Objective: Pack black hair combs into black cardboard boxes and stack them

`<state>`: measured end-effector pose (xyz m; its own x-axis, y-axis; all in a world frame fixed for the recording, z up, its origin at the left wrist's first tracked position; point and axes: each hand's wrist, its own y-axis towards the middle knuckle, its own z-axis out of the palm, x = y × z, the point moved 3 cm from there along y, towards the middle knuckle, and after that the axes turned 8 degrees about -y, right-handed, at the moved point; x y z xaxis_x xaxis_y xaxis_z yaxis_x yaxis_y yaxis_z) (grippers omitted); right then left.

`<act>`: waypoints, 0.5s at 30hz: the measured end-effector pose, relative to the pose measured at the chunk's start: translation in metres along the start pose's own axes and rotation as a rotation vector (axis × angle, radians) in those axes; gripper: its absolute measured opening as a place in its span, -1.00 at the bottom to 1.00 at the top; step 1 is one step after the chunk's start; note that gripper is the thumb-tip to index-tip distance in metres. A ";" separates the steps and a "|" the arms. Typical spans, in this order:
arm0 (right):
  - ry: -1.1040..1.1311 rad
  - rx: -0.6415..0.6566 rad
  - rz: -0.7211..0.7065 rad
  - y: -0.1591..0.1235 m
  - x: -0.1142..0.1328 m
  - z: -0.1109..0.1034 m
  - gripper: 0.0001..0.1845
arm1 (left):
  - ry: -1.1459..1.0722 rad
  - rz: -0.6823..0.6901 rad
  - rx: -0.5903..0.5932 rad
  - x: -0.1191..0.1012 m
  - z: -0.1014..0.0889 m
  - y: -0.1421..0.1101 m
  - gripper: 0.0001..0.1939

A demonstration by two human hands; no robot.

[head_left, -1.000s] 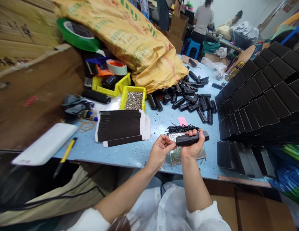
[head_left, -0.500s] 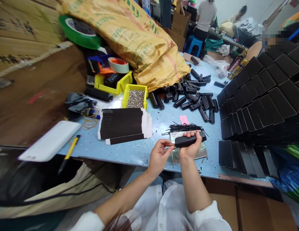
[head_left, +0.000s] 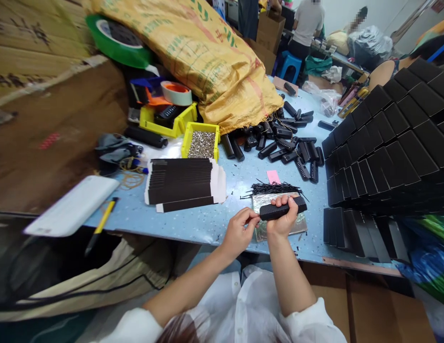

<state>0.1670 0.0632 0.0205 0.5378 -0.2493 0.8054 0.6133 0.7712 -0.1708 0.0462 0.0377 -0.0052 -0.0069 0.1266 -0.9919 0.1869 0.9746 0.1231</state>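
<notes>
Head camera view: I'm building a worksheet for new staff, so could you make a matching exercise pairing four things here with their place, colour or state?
1. Right hand
2. Pink paper
3. Metal bits
4. Stool

A. Inside a small yellow bin
B. Blue
C. Wrapped around a black case
D. On the table, just beyond the thin black sticks

Pairs: 1-C, 2-D, 3-A, 4-B

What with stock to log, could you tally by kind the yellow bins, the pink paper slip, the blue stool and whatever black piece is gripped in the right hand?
Yellow bins: 2
Pink slip: 1
Blue stool: 1
Black piece in the right hand: 1
Total: 5
</notes>
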 end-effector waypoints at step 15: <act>-0.433 0.007 -0.264 0.064 0.005 -0.091 -0.74 | 1.137 -0.087 0.041 0.039 -0.184 0.034 -0.49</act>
<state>0.2613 0.0583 -0.0383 0.0749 -0.1718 0.9823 0.6913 0.7189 0.0730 -0.1280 0.1097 -0.0344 -0.9034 0.1735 -0.3921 0.1745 0.9841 0.0334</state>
